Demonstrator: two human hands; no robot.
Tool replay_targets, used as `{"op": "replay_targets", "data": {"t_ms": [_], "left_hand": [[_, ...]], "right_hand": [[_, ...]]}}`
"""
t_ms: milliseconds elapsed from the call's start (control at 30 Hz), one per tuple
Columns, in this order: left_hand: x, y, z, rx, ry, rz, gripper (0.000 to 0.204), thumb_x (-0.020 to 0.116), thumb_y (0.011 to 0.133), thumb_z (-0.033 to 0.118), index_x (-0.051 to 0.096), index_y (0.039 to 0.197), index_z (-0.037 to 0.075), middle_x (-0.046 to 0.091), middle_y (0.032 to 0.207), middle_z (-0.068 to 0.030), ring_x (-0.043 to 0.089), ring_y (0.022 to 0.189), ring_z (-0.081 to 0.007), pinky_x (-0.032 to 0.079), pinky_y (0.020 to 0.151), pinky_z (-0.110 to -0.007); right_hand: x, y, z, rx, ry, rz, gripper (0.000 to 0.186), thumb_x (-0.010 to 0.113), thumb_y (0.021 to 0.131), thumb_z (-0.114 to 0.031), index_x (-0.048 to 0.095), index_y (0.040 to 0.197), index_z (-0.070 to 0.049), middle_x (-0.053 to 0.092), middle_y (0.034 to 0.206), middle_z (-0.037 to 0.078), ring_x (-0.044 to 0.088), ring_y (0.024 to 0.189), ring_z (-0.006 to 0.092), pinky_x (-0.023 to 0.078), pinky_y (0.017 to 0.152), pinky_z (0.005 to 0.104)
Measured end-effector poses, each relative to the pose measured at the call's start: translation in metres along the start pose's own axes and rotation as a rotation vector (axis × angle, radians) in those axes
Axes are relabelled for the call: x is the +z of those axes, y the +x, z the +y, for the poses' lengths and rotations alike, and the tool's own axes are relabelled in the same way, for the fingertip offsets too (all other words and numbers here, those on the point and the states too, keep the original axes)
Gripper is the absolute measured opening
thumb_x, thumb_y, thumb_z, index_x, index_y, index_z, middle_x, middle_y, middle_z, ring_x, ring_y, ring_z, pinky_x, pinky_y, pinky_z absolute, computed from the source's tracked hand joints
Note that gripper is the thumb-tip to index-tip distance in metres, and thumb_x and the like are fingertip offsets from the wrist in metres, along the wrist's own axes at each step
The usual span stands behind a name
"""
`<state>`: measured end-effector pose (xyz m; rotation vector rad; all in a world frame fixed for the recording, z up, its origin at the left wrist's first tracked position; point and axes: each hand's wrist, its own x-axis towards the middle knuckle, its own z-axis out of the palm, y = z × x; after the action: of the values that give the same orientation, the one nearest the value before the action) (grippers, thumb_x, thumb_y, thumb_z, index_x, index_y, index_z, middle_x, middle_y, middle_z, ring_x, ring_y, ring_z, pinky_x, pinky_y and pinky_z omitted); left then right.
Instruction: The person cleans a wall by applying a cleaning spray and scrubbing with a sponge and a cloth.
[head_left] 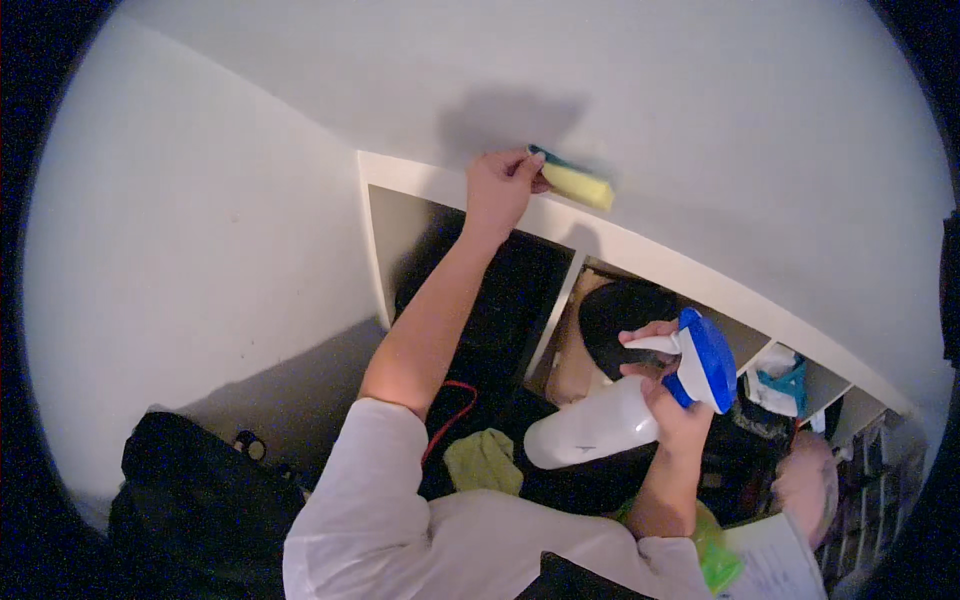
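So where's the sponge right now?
In the head view, the sponge is top centre, held by the left hand against the white wall, just above the shelf.

The sponge (575,181) lies against the wall (700,120) just above the shelf unit (640,255), at its left end. The spray bottle (625,405) is before the shelf unit's middle compartments; a cloth (484,460) lies below the shelf unit's left compartment.

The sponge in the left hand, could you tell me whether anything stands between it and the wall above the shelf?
Nothing visible does. The left hand holds the yellow sponge right at the white wall, just above the top edge of the white shelf unit; whether it actually touches cannot be told.
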<state>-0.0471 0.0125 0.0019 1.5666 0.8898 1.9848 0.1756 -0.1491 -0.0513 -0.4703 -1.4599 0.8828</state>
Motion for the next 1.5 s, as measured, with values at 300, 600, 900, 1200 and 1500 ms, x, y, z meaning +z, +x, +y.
{"op": "replay_targets", "data": {"t_ms": [300, 600, 900, 1200, 1500], "left_hand": [[0.001, -0.002, -0.004, 0.005, 0.067, 0.022, 0.018, 0.057, 0.083, 0.009, 0.062, 0.079, -0.008, 0.063, 0.072, -0.0123, 0.062, 0.063, -0.0173, 0.054, 0.061, -0.027], [0.05, -0.016, 0.008, -0.047, -0.092, -0.156, 0.02, 0.059, 0.083, 0.013, 0.062, 0.076, -0.006, 0.063, 0.07, -0.0111, 0.063, 0.062, -0.0152, 0.053, 0.06, -0.025], [0.081, -0.031, 0.032, -0.107, -0.281, -0.133, 0.02, 0.058, 0.083, 0.012, 0.062, 0.078, -0.007, 0.062, 0.072, -0.013, 0.064, 0.066, -0.0172, 0.055, 0.064, -0.025], [0.073, -0.027, 0.003, -0.167, -0.36, -0.096, 0.02, 0.059, 0.082, 0.012, 0.061, 0.081, -0.008, 0.062, 0.077, -0.0132, 0.063, 0.068, -0.0183, 0.055, 0.065, -0.027], [0.063, -0.021, 0.013, -0.061, -0.196, -0.107, 0.021, 0.059, 0.082, 0.013, 0.062, 0.08, -0.008, 0.062, 0.075, -0.0116, 0.062, 0.066, -0.0169, 0.054, 0.066, -0.026]], "right_hand": [[-0.006, 0.001, 0.009, 0.034, -0.032, -0.029, 0.053, 0.052, 0.066, 0.007, 0.042, 0.117, 0.0, 0.054, 0.105, 0.015, 0.056, 0.097, 0.0262, 0.049, 0.078, 0.0354], [-0.011, -0.007, -0.012, 0.031, 0.076, -0.011, 0.051, 0.052, 0.066, 0.007, 0.042, 0.117, 0.002, 0.052, 0.105, 0.017, 0.056, 0.097, 0.0264, 0.051, 0.077, 0.0359], [-0.024, -0.014, -0.011, 0.056, 0.056, 0.045, 0.051, 0.054, 0.066, 0.005, 0.043, 0.116, 0.002, 0.054, 0.104, 0.015, 0.056, 0.099, 0.0281, 0.05, 0.078, 0.0364], [-0.032, -0.021, -0.009, 0.025, 0.039, 0.042, 0.056, 0.054, 0.065, 0.005, 0.04, 0.12, -0.002, 0.052, 0.107, 0.017, 0.055, 0.099, 0.029, 0.051, 0.076, 0.0373], [-0.026, -0.015, -0.002, 0.036, 0.021, 0.081, 0.052, 0.053, 0.067, 0.007, 0.042, 0.118, 0.0, 0.054, 0.103, 0.015, 0.055, 0.099, 0.0279, 0.052, 0.074, 0.0382]]}}
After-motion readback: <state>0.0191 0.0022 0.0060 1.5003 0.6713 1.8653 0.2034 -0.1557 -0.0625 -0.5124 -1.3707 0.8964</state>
